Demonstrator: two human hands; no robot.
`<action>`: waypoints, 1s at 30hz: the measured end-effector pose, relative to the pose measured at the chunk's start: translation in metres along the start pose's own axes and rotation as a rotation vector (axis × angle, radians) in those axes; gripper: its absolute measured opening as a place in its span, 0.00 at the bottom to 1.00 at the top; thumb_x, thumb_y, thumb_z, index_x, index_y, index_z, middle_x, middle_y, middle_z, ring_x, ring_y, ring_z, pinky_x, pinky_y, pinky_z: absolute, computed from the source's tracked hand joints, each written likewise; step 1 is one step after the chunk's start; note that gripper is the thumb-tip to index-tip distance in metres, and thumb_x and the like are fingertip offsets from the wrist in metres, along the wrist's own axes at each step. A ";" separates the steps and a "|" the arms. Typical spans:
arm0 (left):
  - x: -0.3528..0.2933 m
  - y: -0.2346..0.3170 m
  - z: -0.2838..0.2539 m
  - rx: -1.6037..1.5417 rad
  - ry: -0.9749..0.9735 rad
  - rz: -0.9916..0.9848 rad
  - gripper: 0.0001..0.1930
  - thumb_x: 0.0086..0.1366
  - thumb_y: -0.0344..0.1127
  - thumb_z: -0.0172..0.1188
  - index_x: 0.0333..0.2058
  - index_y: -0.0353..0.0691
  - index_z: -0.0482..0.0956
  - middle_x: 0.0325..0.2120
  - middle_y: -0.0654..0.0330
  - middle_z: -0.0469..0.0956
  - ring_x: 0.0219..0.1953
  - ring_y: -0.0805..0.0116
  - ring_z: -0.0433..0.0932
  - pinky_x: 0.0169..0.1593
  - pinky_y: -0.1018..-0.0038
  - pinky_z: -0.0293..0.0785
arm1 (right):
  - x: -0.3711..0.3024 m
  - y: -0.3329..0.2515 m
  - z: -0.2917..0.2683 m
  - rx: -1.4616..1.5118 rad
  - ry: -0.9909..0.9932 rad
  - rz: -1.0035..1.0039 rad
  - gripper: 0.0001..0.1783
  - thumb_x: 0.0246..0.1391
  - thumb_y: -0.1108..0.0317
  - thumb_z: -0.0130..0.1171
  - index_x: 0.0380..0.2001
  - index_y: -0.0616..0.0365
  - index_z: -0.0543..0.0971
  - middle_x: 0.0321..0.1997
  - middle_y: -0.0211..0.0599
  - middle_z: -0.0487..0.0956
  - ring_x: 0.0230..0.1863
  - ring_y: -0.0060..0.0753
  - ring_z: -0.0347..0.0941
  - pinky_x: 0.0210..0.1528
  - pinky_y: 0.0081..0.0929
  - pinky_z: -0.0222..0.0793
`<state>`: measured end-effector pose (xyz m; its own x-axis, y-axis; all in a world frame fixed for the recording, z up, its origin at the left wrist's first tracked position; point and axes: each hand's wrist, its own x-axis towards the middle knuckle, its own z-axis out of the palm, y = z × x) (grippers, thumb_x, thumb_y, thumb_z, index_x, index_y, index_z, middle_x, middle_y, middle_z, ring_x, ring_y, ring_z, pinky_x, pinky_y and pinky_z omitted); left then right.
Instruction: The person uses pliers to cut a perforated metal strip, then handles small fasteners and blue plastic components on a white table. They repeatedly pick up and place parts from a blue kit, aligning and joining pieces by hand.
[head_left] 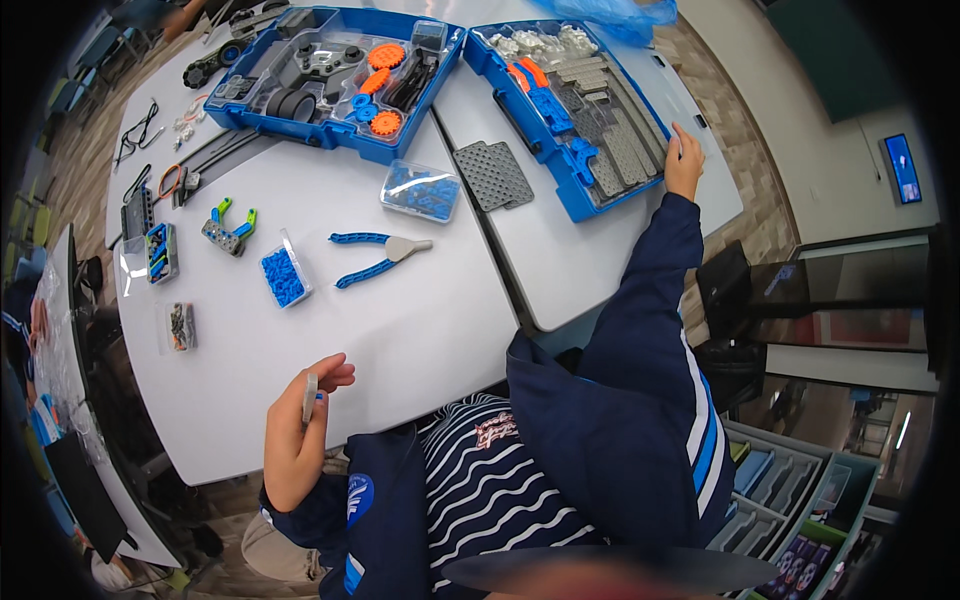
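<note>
My left hand point(297, 430) is closed over the near edge of the white table, gripping a small grey plastic piece point(309, 397) with a bit of blue beside it. Stretched out far to the right, my right hand point(685, 162) rests at the right rim of a blue case point(590, 210), fingers extended and nothing visible in them. Grey perforated beams point(628, 150), blue parts point(550, 108) and white bagged parts point(540, 43) lie inside that case. Left of it sits a flat grey perforated plate point(493, 175).
Another blue case point(375, 148) holds a controller point(325, 62), wheels and orange gears. Nearer are a box of blue pins point(284, 277), a lidded box point(420, 192), blue-handled pliers point(385, 256) and a green-and-grey assembly point(230, 228). A gap point(505, 275) runs between two tables.
</note>
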<state>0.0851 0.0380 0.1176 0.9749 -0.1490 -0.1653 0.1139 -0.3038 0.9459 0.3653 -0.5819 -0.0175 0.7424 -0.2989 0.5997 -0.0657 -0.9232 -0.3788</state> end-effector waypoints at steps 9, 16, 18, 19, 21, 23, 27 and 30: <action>0.006 -0.008 0.007 -0.094 0.035 0.015 0.18 0.74 0.28 0.42 0.56 0.26 0.73 0.45 0.45 0.81 0.49 0.57 0.81 0.57 0.64 0.74 | -0.025 0.000 0.002 0.049 0.017 0.058 0.19 0.68 0.50 0.49 0.52 0.40 0.83 0.59 0.36 0.74 0.65 0.42 0.62 0.67 0.43 0.54; 0.014 -0.036 0.006 -0.700 0.159 0.072 0.22 0.77 0.41 0.42 0.58 0.26 0.68 0.45 0.45 0.79 0.48 0.54 0.81 0.56 0.63 0.75 | -0.006 0.058 0.033 0.099 0.105 -0.177 0.17 0.66 0.57 0.54 0.45 0.57 0.85 0.47 0.46 0.83 0.52 0.49 0.75 0.59 0.43 0.66; 0.016 -0.049 0.008 -0.967 0.164 0.042 0.24 0.78 0.43 0.42 0.59 0.27 0.68 0.49 0.44 0.78 0.53 0.53 0.79 0.59 0.62 0.73 | 0.003 0.045 0.026 0.043 0.131 -0.273 0.17 0.64 0.60 0.55 0.42 0.65 0.84 0.44 0.50 0.84 0.47 0.53 0.78 0.55 0.47 0.69; 0.015 -0.055 0.009 -1.079 0.136 0.053 0.25 0.78 0.45 0.40 0.60 0.28 0.67 0.52 0.43 0.76 0.56 0.53 0.77 0.61 0.62 0.72 | 0.005 0.028 0.017 -0.072 0.188 -0.288 0.18 0.61 0.59 0.58 0.41 0.65 0.84 0.44 0.52 0.84 0.47 0.54 0.78 0.54 0.47 0.69; 0.018 -0.063 0.011 -1.294 0.088 0.111 0.27 0.78 0.47 0.37 0.61 0.28 0.67 0.56 0.42 0.74 0.60 0.51 0.73 0.63 0.60 0.70 | 0.007 -0.031 -0.008 -0.102 0.251 -0.284 0.19 0.57 0.59 0.63 0.44 0.63 0.84 0.44 0.52 0.82 0.47 0.55 0.77 0.53 0.47 0.69; 0.015 -0.066 0.014 -1.382 0.097 0.171 0.29 0.79 0.49 0.35 0.61 0.27 0.67 0.57 0.41 0.73 0.62 0.50 0.72 0.65 0.59 0.69 | -0.012 -0.126 -0.037 -0.124 0.367 -0.507 0.17 0.58 0.61 0.62 0.45 0.61 0.83 0.47 0.48 0.81 0.46 0.51 0.77 0.52 0.44 0.70; -0.005 -0.064 0.022 -1.274 0.242 0.254 0.31 0.79 0.51 0.32 0.59 0.27 0.69 0.57 0.42 0.73 0.63 0.50 0.71 0.66 0.59 0.67 | -0.130 -0.329 -0.069 0.779 -0.184 -0.447 0.12 0.61 0.70 0.58 0.44 0.62 0.83 0.46 0.42 0.82 0.46 0.35 0.77 0.50 0.30 0.71; -0.022 -0.073 0.025 -1.107 0.376 0.323 0.32 0.79 0.54 0.29 0.58 0.29 0.70 0.57 0.44 0.73 0.64 0.51 0.70 0.67 0.59 0.66 | -0.216 -0.413 -0.094 1.013 -1.161 -0.591 0.12 0.67 0.68 0.53 0.46 0.64 0.81 0.42 0.38 0.83 0.41 0.30 0.79 0.46 0.26 0.72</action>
<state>0.0507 0.0401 0.0453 0.9624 0.2689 0.0395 -0.2219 0.6934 0.6855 0.1690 -0.1591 0.0753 0.6066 0.7743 0.1804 0.4780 -0.1739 -0.8609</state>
